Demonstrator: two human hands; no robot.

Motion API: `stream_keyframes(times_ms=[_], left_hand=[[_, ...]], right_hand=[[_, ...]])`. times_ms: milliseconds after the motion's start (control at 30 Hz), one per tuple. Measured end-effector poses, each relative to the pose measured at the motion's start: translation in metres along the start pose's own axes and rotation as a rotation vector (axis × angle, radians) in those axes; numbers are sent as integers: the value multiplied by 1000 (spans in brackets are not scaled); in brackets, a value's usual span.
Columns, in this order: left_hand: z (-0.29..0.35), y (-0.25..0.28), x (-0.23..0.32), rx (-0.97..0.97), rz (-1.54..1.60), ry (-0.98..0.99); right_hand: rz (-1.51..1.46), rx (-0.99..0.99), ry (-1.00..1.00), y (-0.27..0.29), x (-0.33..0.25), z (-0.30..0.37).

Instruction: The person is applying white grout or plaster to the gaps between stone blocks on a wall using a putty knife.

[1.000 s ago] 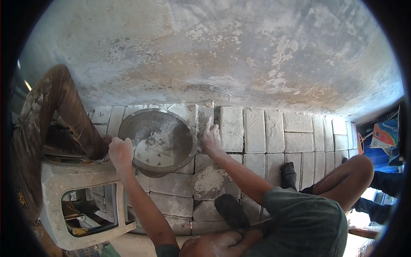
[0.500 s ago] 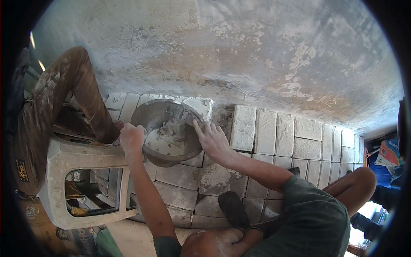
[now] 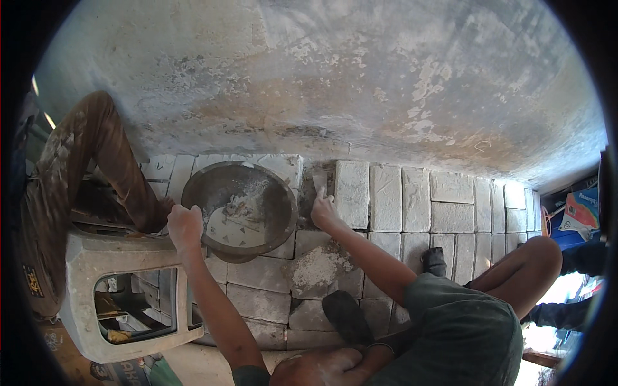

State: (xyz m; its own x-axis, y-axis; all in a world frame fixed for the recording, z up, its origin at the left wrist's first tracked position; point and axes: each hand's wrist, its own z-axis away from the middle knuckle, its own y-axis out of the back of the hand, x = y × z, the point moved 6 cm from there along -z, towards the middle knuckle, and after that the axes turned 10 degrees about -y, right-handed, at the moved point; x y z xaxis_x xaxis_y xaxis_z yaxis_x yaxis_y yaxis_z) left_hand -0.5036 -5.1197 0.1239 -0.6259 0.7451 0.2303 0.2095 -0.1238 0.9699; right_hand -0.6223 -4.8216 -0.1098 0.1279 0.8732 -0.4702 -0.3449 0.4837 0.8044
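A dark round basin sits on the block paving, tilted. In it lie clumpy grey-white stuff and a smooth pale patch with small dark triangular marks. My left hand is closed on the basin's left rim. To the basin's right, my right hand is closed round a putty knife. The blade points toward the wall, over a dark gap beside the pale blocks; whether it touches is unclear. A heap of pale powder lies on the paving below the right hand.
A weathered plaster wall rises behind the pale blocks. At left stands a dusty plastic stool, beside another person's bent leg in brown trousers. A dark shoe-like thing lies near my legs. Bags are at far right.
My right hand has moved from the basin's right rim out to the gap between the blocks, with the putty knife now visible. My left hand stays at the left rim. The view has shifted slightly.
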Motion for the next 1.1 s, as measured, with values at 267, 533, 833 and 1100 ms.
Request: stream_keyframes(times_ms=[267, 533, 833, 1100], left_hand=[[-4, -3, 9, -7, -8, -8], [-1, 4, -8, 2, -41, 5], [-5, 0, -1, 2, 3, 7], [-6, 1, 5, 6, -3, -39]], right_hand=[[458, 210, 235, -27, -1, -43], [-68, 69, -156, -12, -12, -17], [1, 150, -62, 17, -16, -4], [-26, 266, 221, 81, -54, 52]])
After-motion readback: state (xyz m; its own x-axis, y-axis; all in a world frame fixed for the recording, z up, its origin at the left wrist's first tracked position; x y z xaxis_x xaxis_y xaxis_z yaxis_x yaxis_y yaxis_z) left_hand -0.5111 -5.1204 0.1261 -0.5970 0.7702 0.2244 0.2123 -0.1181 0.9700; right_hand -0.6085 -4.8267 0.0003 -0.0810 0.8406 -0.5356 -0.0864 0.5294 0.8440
